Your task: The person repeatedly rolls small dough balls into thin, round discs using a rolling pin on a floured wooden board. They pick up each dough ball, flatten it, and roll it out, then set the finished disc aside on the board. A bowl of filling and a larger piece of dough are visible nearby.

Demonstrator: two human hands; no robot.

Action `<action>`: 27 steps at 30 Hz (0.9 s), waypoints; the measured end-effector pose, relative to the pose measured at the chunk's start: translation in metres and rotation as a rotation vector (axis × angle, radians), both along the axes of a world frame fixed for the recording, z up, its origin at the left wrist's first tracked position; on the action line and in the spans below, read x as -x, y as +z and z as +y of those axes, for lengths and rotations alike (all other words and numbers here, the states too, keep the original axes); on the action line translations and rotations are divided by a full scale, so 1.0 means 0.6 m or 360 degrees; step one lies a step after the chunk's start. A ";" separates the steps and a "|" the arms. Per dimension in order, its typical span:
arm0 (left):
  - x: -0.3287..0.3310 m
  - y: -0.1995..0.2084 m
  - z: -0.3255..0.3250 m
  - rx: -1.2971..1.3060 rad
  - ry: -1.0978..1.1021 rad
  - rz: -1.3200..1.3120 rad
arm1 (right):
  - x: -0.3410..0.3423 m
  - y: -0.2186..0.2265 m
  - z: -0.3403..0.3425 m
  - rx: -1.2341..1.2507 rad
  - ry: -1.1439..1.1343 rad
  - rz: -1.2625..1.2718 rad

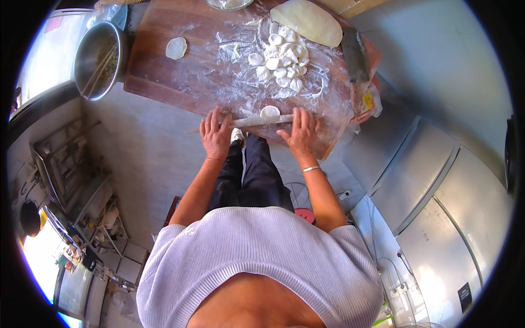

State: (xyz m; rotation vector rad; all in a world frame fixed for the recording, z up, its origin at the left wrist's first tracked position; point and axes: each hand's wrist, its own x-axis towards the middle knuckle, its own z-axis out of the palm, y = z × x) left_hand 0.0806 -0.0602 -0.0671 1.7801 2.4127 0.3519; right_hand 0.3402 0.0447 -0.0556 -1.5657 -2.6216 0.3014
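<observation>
A thin, flour-dusted rolling pin [257, 121] lies crosswise at the near edge of the wooden board [158, 60]. My left hand [216, 135] rests over its left part with fingers stretched forward. Over the right part lies my right hand [301, 134], its fingers extended and thumb apart. Between my hands, a small round dough wrapper [269, 111] touches the far side of the pin. Beyond it sits a floury pile of small flattened dough pieces [287, 61]. One rolled wrapper [176, 48] is set apart at the far left.
A large sheet of dough [306, 23] covers the far right, near a broad metal blade [356, 59]. A plastic bag [367, 104] hangs at the right edge. Left of the board stands a metal pot [120, 65] with chopsticks in it. A steel cabinet [437, 191] stands to the right.
</observation>
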 end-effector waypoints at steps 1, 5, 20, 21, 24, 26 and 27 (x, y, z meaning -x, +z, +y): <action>0.010 -0.002 0.007 0.0216 -0.0058 0.0060 | -0.011 0.000 0.007 -0.0086 -0.0025 -0.0165; 0.025 -0.011 0.082 0.0101 -0.0050 0.0051 | 0.007 -0.014 0.089 -0.0182 -0.0092 -0.0051; 0.040 -0.019 0.123 -0.0069 -0.0180 -0.0048 | -0.016 -0.020 0.070 -0.0149 -0.0192 -0.0062; 0.047 -0.018 0.119 -0.0061 -0.0210 -0.0040 | -0.021 -0.015 0.043 0.0001 -0.0210 -0.0185; 0.023 0.007 0.042 0.0295 -0.0305 -0.0157 | -0.075 -0.015 -0.051 0.0119 -0.0101 -0.0113; 0.022 -0.005 0.020 0.0269 -0.0303 -0.0141 | -0.075 -0.002 -0.058 0.0149 -0.0104 -0.0233; 0.026 -0.010 0.023 0.0243 -0.0286 -0.0148 | -0.061 0.011 -0.038 0.0182 -0.0119 -0.0278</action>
